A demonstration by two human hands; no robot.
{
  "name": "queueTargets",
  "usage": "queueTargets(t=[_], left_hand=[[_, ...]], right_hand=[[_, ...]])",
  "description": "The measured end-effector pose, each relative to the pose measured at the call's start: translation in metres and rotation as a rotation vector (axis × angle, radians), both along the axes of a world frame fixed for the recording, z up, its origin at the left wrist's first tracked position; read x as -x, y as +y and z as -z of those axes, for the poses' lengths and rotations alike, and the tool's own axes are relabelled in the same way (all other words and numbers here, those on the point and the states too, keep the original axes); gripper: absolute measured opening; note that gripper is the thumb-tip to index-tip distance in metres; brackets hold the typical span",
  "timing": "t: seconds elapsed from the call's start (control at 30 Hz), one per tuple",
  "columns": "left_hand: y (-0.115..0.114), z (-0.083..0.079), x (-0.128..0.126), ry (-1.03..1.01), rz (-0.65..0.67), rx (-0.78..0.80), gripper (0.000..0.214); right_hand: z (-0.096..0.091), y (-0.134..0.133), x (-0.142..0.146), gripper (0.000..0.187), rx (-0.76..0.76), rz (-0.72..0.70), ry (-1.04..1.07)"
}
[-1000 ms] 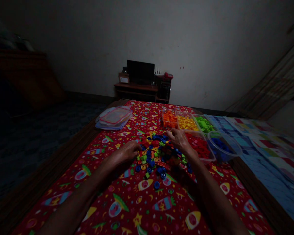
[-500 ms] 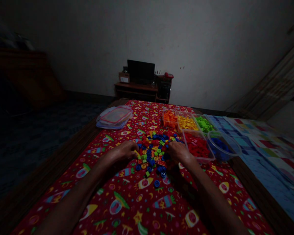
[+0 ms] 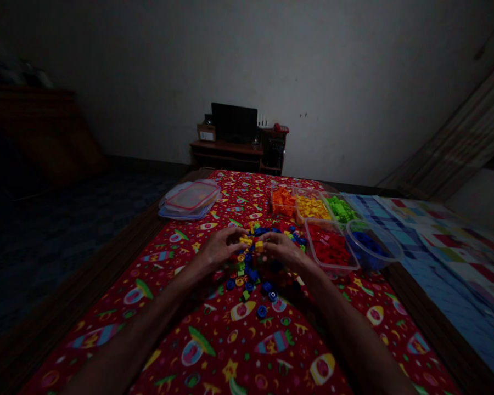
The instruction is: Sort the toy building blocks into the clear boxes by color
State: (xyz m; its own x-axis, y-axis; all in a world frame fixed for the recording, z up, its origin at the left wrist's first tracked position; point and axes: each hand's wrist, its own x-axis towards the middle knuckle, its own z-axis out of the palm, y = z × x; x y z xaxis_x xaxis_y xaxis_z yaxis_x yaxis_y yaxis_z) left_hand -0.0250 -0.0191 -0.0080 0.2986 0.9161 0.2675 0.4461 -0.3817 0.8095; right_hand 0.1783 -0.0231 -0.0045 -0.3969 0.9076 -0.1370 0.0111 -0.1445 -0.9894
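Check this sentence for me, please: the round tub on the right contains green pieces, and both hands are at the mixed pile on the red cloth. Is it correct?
Not quite: the round tub on the right contains blue pieces, as the head view shows. Both hands, left hand and right hand, are at the mixed pile on the red cloth.

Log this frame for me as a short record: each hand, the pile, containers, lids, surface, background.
Left hand: yellow piece at fingertips; grip unclear
Right hand: yellow brick at fingertips; grip unclear
Pile: mixed toy bricks, loose, under and around both hands
Rectangular containers: orange bricks, yellow bricks, green bricks in the far row; red bricks nearer
Round tub: blue pieces; right of the red
Lids: stacked, far left
Surface: red rocket-print cloth
Background: monitor, red telephone
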Motion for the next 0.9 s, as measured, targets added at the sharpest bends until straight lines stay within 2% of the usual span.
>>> queueTargets(t=[0.07,0.17,0.27,0.37,0.5,0.63,0.8,0.9], left_hand=[[-0.006,0.001,-0.01,0.036,0.006,-0.057,0.029],[-0.011,0.006,-0.016,0.113,-0.032,-0.137,0.02],[-0.013,0.012,-0.016,0.166,-0.028,-0.166,0.023],[-0.014,0.014,-0.017,0.213,-0.012,-0.237,0.026],[-0.013,0.008,-0.016,0.196,-0.069,-0.331,0.03],[-0.007,0.002,-0.007,0.171,-0.164,-0.371,0.027],[0.007,0.012,0.008,0.192,-0.209,-0.41,0.025],[0.013,0.022,0.014,0.207,-0.206,-0.389,0.025]], right_hand=[[0.003,-0.004,0.011,0.017,0.136,0.003,0.178],[0.001,-0.008,0.017,0.014,0.238,0.018,0.339],[-0.001,-0.009,0.019,0.015,0.298,-0.006,0.404],[0.003,-0.009,0.02,0.025,0.294,-0.009,0.418],[0.006,-0.004,0.013,0.034,0.196,0.059,0.352],[-0.012,0.014,-0.015,0.03,0.041,0.21,0.273],[-0.047,0.069,-0.065,0.021,-0.254,0.398,0.091],[-0.057,0.109,-0.088,0.015,-0.329,0.465,-0.115]])
